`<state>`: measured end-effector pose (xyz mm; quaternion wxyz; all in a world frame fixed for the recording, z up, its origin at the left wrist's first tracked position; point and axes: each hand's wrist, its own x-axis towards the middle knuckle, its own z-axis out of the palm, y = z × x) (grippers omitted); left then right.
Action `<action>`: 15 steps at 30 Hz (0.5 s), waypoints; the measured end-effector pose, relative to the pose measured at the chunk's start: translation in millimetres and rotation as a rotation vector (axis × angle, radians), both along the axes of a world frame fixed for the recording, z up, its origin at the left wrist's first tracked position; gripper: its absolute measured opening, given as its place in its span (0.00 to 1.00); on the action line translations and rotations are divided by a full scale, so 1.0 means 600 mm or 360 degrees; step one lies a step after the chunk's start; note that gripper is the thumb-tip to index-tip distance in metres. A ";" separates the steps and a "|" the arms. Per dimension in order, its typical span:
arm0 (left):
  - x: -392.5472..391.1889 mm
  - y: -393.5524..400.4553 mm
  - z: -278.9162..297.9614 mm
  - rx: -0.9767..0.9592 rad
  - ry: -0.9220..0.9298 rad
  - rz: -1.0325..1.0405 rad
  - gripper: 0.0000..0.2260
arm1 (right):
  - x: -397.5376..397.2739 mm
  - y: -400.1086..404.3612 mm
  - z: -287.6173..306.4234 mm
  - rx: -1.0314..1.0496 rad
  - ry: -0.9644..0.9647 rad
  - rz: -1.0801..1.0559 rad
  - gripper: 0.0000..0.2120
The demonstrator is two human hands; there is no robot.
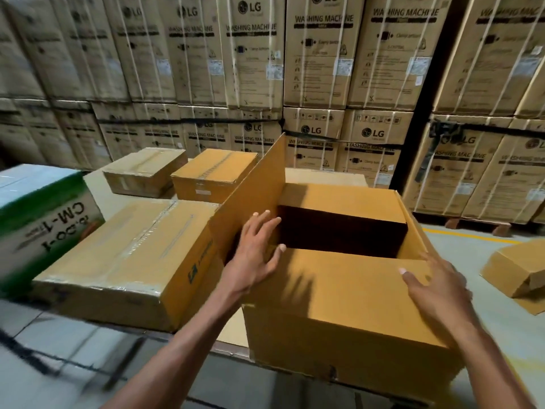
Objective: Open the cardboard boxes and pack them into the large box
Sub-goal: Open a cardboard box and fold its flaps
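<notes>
A large cardboard box (339, 329) stands in front of me with its top partly open. Its left flap (253, 190) stands upright, the near flap (339, 278) lies folded inward, and a dark opening shows behind it. My left hand (253, 252) has spread fingers at the base of the upright flap, touching the near flap's left edge. With its fingers straight, my right hand (436, 287) rests flat on the near flap's right end. A taped box (118, 261) sits to the left. Two smaller taped boxes (144, 169) (215, 172) lie behind it.
A white and green printed carton (41, 219) stands at the far left. A loose cardboard box (519, 270) lies on the floor to the right. Stacked washing machine cartons (318, 60) form a wall behind. The boxes rest on a table edge (230, 346).
</notes>
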<state>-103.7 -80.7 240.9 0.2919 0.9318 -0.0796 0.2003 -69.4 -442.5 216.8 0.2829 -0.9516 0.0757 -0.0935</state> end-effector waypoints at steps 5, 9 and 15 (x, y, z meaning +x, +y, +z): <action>0.001 0.059 -0.040 0.0042 0.0205 0.0395 0.26 | 0.017 0.207 0.028 0.0248 -0.0081 0.0859 0.22; -0.008 0.078 -0.086 -0.0196 0.0556 0.0439 0.31 | 0.049 0.355 0.012 -0.0048 0.0096 0.1283 0.23; -0.033 0.048 -0.121 -0.0658 0.0948 0.0191 0.26 | 0.094 0.463 -0.007 -0.0617 0.0296 0.1451 0.25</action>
